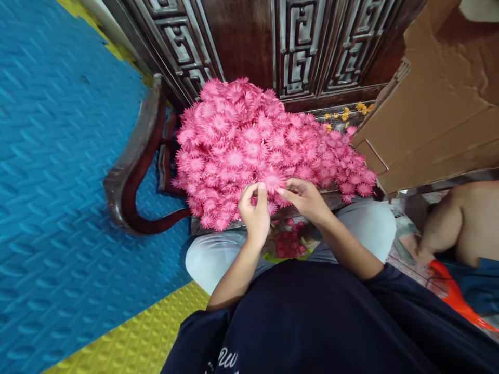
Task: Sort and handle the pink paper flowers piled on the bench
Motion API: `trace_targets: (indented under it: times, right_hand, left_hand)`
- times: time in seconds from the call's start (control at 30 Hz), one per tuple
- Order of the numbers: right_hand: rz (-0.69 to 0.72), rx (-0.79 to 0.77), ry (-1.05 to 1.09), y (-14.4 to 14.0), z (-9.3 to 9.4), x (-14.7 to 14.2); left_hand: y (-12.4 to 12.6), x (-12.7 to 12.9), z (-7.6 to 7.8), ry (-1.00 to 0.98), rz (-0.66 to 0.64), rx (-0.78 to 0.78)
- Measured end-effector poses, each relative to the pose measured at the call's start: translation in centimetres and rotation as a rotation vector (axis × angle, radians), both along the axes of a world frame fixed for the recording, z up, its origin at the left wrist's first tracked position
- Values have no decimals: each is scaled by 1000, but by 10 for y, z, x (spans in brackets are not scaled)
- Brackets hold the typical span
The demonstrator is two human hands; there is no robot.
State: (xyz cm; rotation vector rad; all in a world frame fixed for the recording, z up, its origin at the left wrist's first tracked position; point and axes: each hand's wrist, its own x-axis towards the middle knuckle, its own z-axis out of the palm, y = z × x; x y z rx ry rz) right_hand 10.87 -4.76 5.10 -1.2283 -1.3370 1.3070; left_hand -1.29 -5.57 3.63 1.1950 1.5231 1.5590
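Observation:
A large heap of pink artificial flower heads (234,140) lies on a dark wooden bench in front of me. Between my two hands, over the near side of the heap, is one pink flower (273,179) with thin spiky petals. My left hand (255,208) pinches its left edge with thumb and fingertips. On the opposite side, my right hand (306,200) grips the right edge between thumb and index finger. Below my hands, between my knees, more darker pink flowers (290,241) show, partly hidden by my forearms and shirt.
A curved wooden armrest (128,182) stands at the left, above blue foam matting (58,182). Carved wooden panels (245,41) rise behind the heap. Small orange-yellow pieces (345,114) lie near a big cardboard box (436,104) at right. Another person's bare limb (448,223) is beside me.

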Motion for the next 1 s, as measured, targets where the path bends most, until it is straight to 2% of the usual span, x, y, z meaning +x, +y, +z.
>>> trace_targets:
  times: [0.07, 0.13, 0.2, 0.3, 0.47, 0.67, 0.83, 1.0]
  right_hand:
    - [-41, 38, -54, 0, 0, 1]
    - [-66, 68, -109, -1, 1, 2]
    - [-45, 80, -133, -1, 2, 3]
    - [9, 88, -125, -3, 3, 3]
    - [16, 145, -154, -6, 5, 5]
    - [69, 258, -204, -9, 11, 4]
    - [93, 289, -189, -13, 13, 3]
    - [104, 238, -149, -17, 17, 4]
  left_hand:
    - [-2, -2, -2, 120, 142, 149]
    - [-6, -6, -2, 339, 255, 361]
    - [-9, -10, 0, 585, 187, 490]
    - [-13, -14, 5, 760, -27, 413]
    - [-12, -19, 10, 536, -140, 162]
    - [-13, -24, 12, 282, -276, 101]
    - [-17, -21, 14, 131, -230, 90]
    - [-20, -19, 16, 234, -170, 182]
